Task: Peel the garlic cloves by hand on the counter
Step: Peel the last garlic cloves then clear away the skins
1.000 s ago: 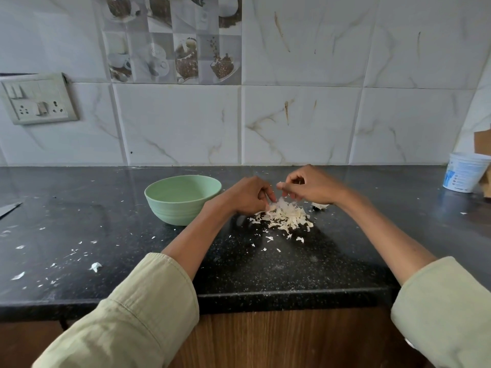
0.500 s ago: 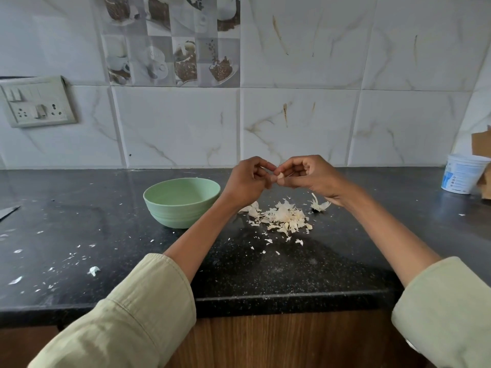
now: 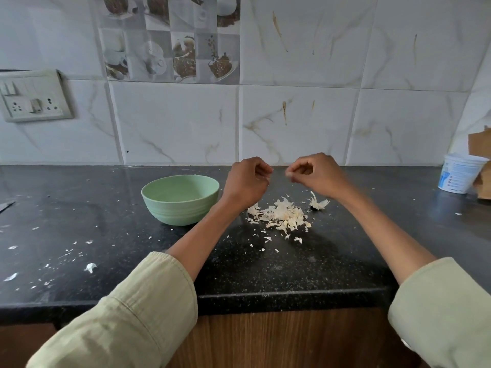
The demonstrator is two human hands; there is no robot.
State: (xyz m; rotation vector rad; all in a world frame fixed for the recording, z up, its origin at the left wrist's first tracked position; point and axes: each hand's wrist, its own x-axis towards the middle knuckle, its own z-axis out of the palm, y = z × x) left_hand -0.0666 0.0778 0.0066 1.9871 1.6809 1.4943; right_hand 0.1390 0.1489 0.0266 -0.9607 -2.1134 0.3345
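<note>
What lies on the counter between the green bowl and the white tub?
In the head view, the peel pile and a larger husk lie between the bowl and the tub; the rest is bare counter.

Glossy speckled stone counter (image 3: pixel 106 221), matt green bowl (image 3: pixel 180 205), papery garlic skins (image 3: pixel 281 216).

Probably a home kitchen: black stone counter (image 3: pixel 106 221), marbled wall tiles (image 3: pixel 297 123), switchboard (image 3: pixel 33 98).

To my left on the wall: cream plastic switch & socket plate (image 3: pixel 33 98). Up top, grey tile panel w/ printed coffee cups (image 3: pixel 170 39). Far right of my counter: white plastic tub w/ blue print (image 3: pixel 458 173), brown cardboard piece (image 3: pixel 480 144) just behind it.
</note>
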